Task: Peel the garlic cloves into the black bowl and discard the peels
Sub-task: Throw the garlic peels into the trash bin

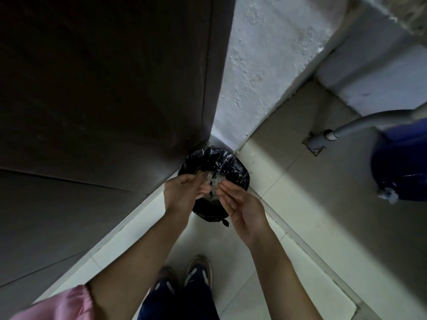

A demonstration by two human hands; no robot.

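Observation:
A small bin lined with a black plastic bag (221, 162) stands on the floor in the corner below me. Both hands hover over its mouth. My left hand (182, 190) has its palm turned inward with fingers fairly straight. My right hand (242, 204) faces it, palm up and fingers relaxed. Pale, blurred garlic peels (213, 181) fall between the fingertips into the bag. The black bowl and the garlic cloves are not in view.
A dark door or cabinet panel (104, 88) fills the left side. A rough white wall (265, 65) rises behind the bin. A grey pipe (360, 125) and a blue container (402, 162) sit at the right. My shoes (196, 271) stand on pale floor tiles.

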